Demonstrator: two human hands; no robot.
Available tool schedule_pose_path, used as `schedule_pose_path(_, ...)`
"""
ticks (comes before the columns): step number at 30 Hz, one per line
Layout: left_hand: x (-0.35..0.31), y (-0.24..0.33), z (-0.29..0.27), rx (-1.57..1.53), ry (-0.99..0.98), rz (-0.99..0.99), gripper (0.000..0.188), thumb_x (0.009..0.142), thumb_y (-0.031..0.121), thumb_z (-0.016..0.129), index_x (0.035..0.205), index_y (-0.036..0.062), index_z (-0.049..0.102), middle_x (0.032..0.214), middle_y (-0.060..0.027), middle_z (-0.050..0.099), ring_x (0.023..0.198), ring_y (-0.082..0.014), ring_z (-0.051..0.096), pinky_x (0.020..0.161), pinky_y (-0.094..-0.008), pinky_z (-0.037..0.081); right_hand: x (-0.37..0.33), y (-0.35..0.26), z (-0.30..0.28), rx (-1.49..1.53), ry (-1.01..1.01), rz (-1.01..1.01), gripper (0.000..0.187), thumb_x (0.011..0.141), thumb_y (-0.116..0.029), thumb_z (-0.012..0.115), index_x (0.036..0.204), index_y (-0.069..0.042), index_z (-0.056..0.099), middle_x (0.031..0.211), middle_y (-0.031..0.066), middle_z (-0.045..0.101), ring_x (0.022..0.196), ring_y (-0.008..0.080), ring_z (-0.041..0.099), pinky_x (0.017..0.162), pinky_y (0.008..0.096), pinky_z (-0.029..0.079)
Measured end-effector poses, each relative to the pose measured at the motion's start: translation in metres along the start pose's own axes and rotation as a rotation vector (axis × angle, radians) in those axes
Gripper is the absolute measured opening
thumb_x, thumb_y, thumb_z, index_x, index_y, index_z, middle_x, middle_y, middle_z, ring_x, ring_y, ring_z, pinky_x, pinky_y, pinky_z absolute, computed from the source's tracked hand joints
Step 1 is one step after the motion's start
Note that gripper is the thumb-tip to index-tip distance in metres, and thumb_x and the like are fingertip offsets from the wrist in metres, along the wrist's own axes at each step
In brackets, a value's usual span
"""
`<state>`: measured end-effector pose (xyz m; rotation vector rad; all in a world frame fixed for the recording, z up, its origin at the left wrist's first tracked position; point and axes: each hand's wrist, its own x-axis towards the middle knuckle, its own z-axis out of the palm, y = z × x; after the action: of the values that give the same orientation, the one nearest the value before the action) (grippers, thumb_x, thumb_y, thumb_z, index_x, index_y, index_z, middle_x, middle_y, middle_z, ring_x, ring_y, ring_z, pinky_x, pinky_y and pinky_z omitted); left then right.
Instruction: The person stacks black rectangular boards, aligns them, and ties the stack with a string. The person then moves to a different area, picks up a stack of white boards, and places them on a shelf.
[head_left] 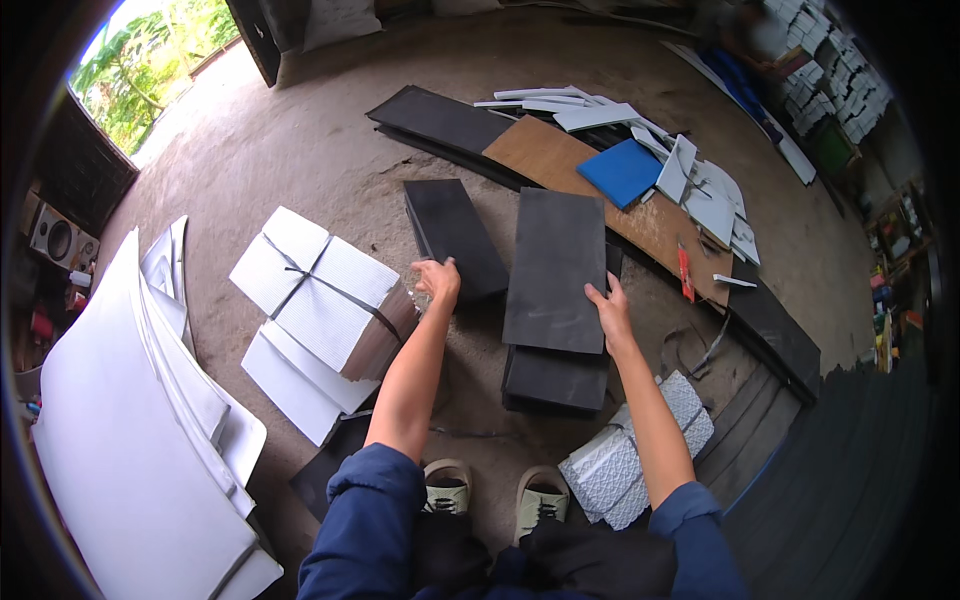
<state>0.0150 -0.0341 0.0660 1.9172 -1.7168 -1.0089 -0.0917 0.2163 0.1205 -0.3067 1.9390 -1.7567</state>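
Two stacks of black rectangular sheets stand on the floor before me. My right hand (612, 308) grips the right edge of the top black sheet (554, 265), with its thumb on the upper face. That sheet sits askew on the nearer stack of black sheets (556, 382). By the near left side of the other black stack (455, 230), my left hand (438, 281) is open, its fingers apart and nothing visible in it. Left of this hand is a thick bundle of white ribbed sheets (335, 285), tied crosswise with dark strap.
Large white sheets (140, 430) lean at the left. A long brown board (560, 165) over black sheets carries a blue piece (622, 172), white offcuts (710, 210) and a red-handled cutter (686, 272). A wrapped bundle (640, 450) lies near my right foot. Someone (740, 55) sits far right.
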Motion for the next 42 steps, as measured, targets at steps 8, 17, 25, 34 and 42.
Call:
schedule_pose_path(8, -0.029, 0.054, -0.066, -0.483, 0.014, 0.576, 0.049, 0.085, 0.014, 0.047, 0.128, -0.0018, 0.03, 0.113, -0.0267, 0.05, 0.104, -0.0362, 0.05, 0.087, -0.0393, 0.039, -0.004, -0.006, -0.009, 0.246, -0.021, 0.027, 0.06, 0.082, -0.017, 0.054, 0.132, 0.0, 0.025, 0.123, 0.0168, 0.043, 0.11, 0.0238, 0.045, 0.09, 0.0313, 0.038)
schedule_pose_path(17, -0.157, 0.013, -0.054, -0.223, -0.647, 0.661, 0.051, 0.088, 0.022, 0.046, 0.13, -0.0006, 0.028, 0.113, -0.0223, 0.043, 0.107, -0.029, 0.044, 0.094, -0.0336, 0.033, -0.048, -0.06, -0.014, -0.056, 0.022, -0.144, 0.059, 0.08, -0.031, 0.059, 0.125, -0.001, 0.034, 0.12, 0.0127, 0.045, 0.108, 0.0198, 0.046, 0.088, 0.0331, 0.039)
schedule_pose_path(25, -0.111, -0.007, -0.042, -0.349, -0.236, 0.647, 0.034, 0.085, 0.028, 0.051, 0.11, 0.0057, 0.049, 0.107, -0.0177, 0.038, 0.102, -0.0325, 0.035, 0.091, -0.0391, 0.028, -0.088, -0.134, 0.008, -1.055, 0.126, -0.269, 0.07, 0.075, -0.016, 0.06, 0.128, 0.006, 0.02, 0.118, 0.0292, 0.043, 0.106, 0.0409, 0.047, 0.089, 0.0393, 0.039)
schedule_pose_path(34, -0.062, -0.025, -0.032, -0.321, -0.194, 0.39, 0.032, 0.084, 0.029, 0.051, 0.107, 0.0071, 0.05, 0.11, -0.019, 0.039, 0.104, -0.0336, 0.037, 0.092, -0.0401, 0.029, -0.072, -0.099, -0.015, -0.295, 0.041, -0.136, 0.065, 0.072, -0.014, 0.063, 0.124, 0.006, 0.03, 0.111, 0.0196, 0.052, 0.094, 0.0273, 0.055, 0.084, 0.0346, 0.042)
schedule_pose_path(42, -0.01, -0.034, 0.016, -0.264, -0.202, 0.387, 0.047, 0.082, 0.035, 0.053, 0.108, -0.0039, 0.048, 0.1, -0.0251, 0.054, 0.098, -0.0365, 0.051, 0.085, -0.04, 0.04, -0.073, 0.008, -0.02, -0.708, 0.104, -0.002, 0.065, 0.079, -0.023, 0.059, 0.129, 0.002, 0.025, 0.123, 0.0243, 0.021, 0.115, 0.039, 0.026, 0.095, 0.0417, 0.03)
